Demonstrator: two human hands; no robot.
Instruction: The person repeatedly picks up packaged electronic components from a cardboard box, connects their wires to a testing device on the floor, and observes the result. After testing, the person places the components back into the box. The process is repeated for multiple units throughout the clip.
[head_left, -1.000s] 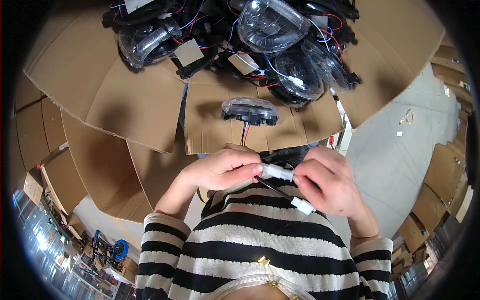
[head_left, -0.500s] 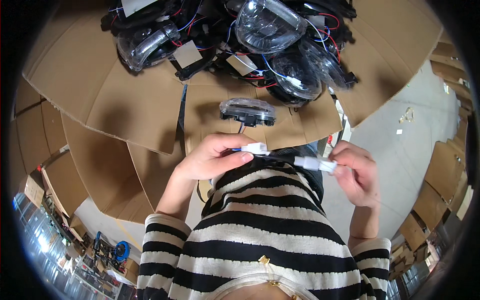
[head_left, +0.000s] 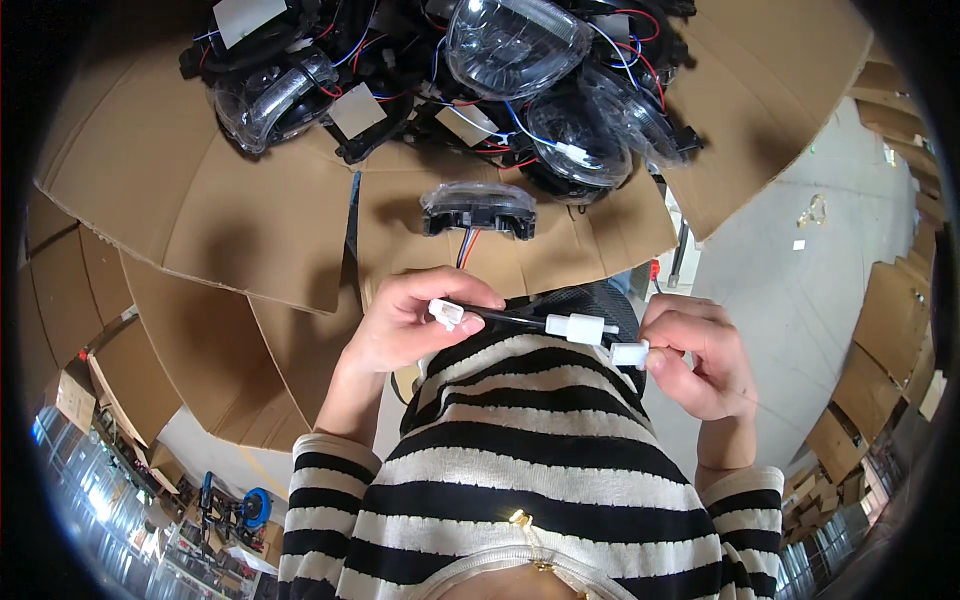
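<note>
Head view: both hands (head_left: 405, 320) (head_left: 700, 360) pinch white connectors (head_left: 446, 314) (head_left: 627, 355), each partly hidden, the lamp heap (head_left: 515, 45) cropped above.

My left grip (head_left: 405, 320) and right grip (head_left: 703, 362) make two; at them I count three white connectors (head_left: 575, 328) and at least one black cable (head_left: 505, 316). Beyond, I see one separate lamp (head_left: 478, 207), at least four piled lamps (head_left: 518, 48), three pale cards (head_left: 357, 110).
</note>
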